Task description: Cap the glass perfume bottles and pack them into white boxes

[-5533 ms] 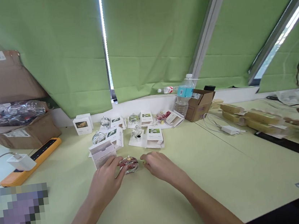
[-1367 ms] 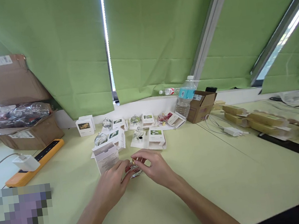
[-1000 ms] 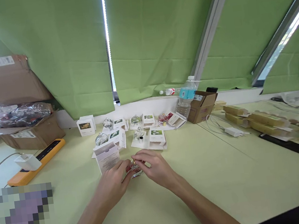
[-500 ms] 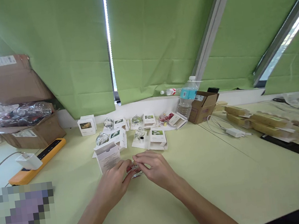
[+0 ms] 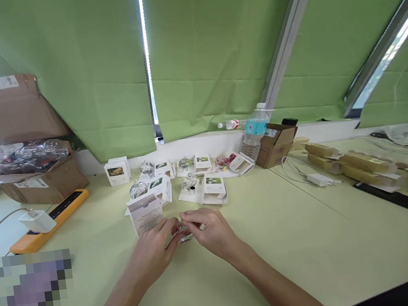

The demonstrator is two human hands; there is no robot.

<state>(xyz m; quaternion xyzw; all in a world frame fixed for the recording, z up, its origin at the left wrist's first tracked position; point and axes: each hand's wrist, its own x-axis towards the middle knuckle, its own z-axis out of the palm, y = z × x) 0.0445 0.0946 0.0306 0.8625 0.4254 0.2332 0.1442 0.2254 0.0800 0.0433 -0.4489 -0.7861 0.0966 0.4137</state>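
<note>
A small clear glass bottle [image 5: 185,235] with dark red inside sits low over the table in front of me. My left hand [image 5: 160,243] is closed around its left side, thumb at the near edge. At the bottle's top, the fingers of my right hand [image 5: 209,229] are pinched together; its upper part is mostly hidden by them. Just behind my left hand stands an opened white carton [image 5: 146,214]. Farther back, several round glass bottles lie with opened white cartons, among them a clear bottle [image 5: 189,181] and a picture-printed carton [image 5: 214,185].
At left are a cardboard box [image 5: 46,185] of clear plastic bottles and an orange power strip [image 5: 66,212]. A large water bottle [image 5: 254,134] and a small brown box [image 5: 277,145] stand at the back. Yellowish packs [image 5: 364,165] and a white charger [image 5: 319,179] lie right.
Both hands stay on the glass bottle with only slight finger shifts. The whole view has drifted a little. At the far right edge, another person's hand has moved and is blurred.
</note>
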